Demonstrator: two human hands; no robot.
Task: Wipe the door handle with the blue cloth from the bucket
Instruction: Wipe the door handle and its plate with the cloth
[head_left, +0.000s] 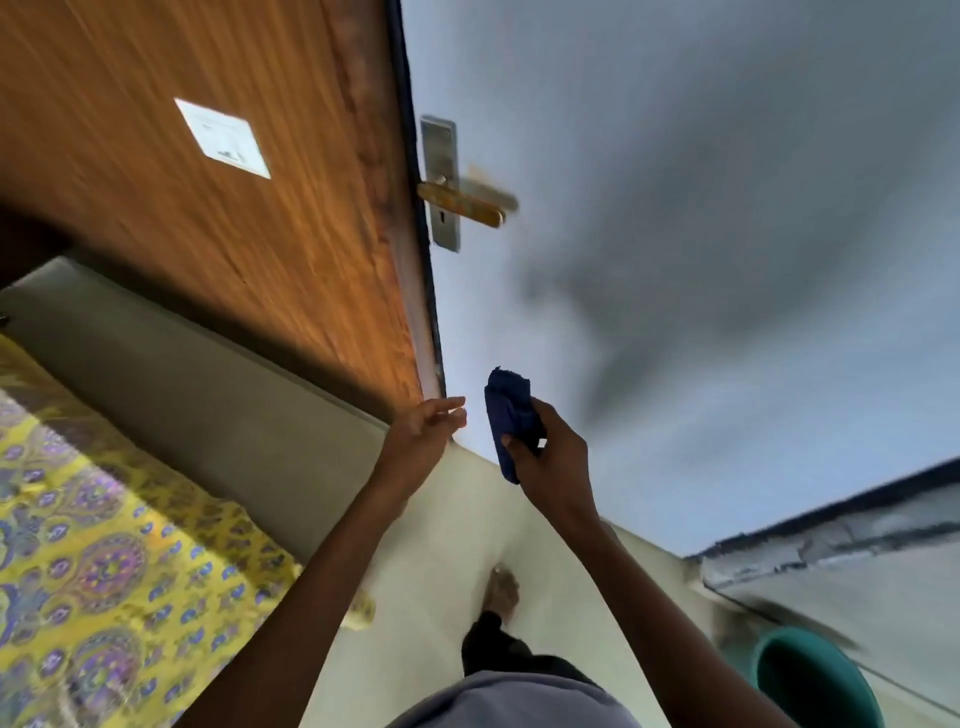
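A brass-coloured door handle (462, 203) on a steel plate sits on the grey door (675, 208), high in the middle of the view. Well below it, my right hand (553, 460) grips a bunched dark blue cloth (509, 415); the cloth is apart from the handle. To the left of the cloth, my left hand (423, 431) is held up with fingers apart and holds nothing, close to the door's lower edge. A green bucket (815, 680) stands at the bottom right, partly cut off by the frame.
A wooden panel (208, 182) with a white switch plate (222, 137) fills the upper left. A yellow patterned fabric (104, 571) lies at the lower left. My bare foot (501, 590) stands on the pale floor (441, 545).
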